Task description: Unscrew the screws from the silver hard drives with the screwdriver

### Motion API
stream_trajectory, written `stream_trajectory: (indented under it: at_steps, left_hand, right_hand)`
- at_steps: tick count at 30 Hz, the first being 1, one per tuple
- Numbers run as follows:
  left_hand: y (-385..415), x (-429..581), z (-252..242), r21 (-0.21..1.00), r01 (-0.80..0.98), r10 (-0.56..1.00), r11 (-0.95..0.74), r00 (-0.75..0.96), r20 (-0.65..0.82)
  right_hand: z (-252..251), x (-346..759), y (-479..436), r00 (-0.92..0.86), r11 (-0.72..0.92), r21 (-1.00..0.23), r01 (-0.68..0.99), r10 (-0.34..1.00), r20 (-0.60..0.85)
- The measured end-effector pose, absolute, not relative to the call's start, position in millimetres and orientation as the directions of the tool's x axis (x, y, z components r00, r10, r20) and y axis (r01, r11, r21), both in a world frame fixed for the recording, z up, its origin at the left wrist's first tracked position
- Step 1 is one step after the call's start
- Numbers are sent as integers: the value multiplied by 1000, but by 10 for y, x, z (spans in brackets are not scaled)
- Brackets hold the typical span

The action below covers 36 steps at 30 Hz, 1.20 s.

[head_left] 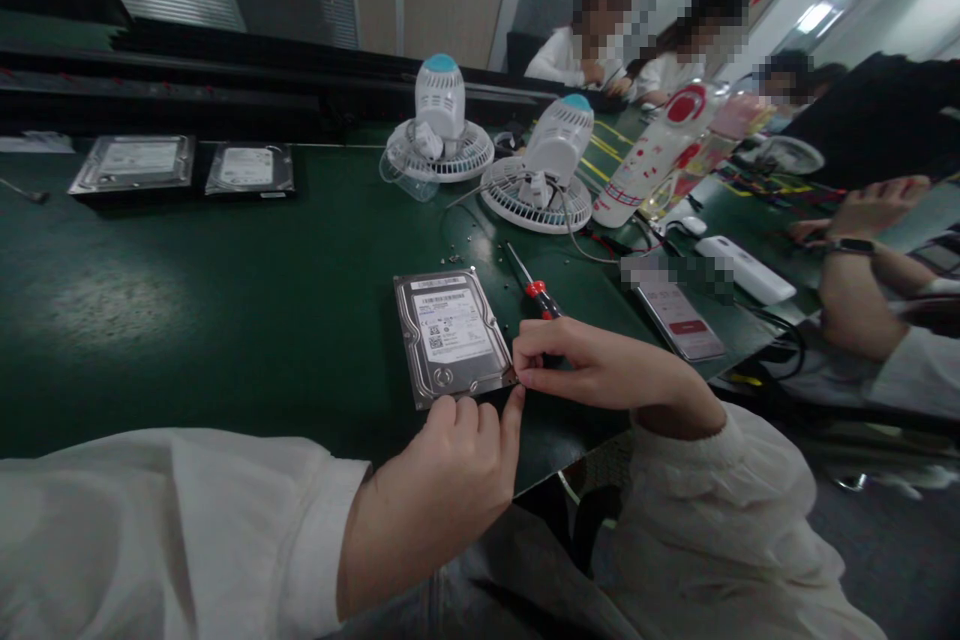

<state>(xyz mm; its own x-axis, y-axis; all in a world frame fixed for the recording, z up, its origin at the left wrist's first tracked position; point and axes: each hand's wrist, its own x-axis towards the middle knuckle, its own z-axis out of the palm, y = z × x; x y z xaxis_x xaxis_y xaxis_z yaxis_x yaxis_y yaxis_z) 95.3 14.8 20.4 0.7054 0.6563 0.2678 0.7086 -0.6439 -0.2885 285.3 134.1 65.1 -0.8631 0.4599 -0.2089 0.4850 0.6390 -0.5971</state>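
A silver hard drive [457, 330] with a white label lies face up on the green table in front of me. My left hand [465, 455] is closed at its near edge, knuckles up, with the index finger reaching to the near right corner. At that same corner my right hand [574, 360] pinches thumb and forefinger together. Whatever is between those fingertips is too small or hidden to make out. A red and black screwdriver [536, 288] lies just beyond my right hand, its handle end partly covered by it. Several small screws [454, 258] are scattered behind the drive.
Two more hard drives, a larger one [135, 165] and a smaller one [250, 168], lie at the back left. Two white fans [442, 115] [555, 150], a patterned bottle [652, 160], a phone [679, 312] and a white power bank [746, 268] stand or lie rightward. A co-worker's arm [862, 290] rests at the right.
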Motion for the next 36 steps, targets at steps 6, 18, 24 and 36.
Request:
stream_trajectory:
  at_steps: [6,18,24,36]
  left_hand:
    - [153,961,183,-293,722,663,-627,692,284]
    - [164,965,180,-286,727,670,-624,687,282]
    - [154,964,178,-283,729,670,-623,684,287]
    - [157,962,161,-285,726,671,-626,687,277]
  right_hand:
    - [657,2846,1330,-857,664,-559,496,480,-189]
    - [623,2869,1214,-778,649,-556,519,629,8]
    - [579,2872,1098,-748,654,-525,544,662,51]
    - [538,2877,1086,-714,563,-642,521,700,35]
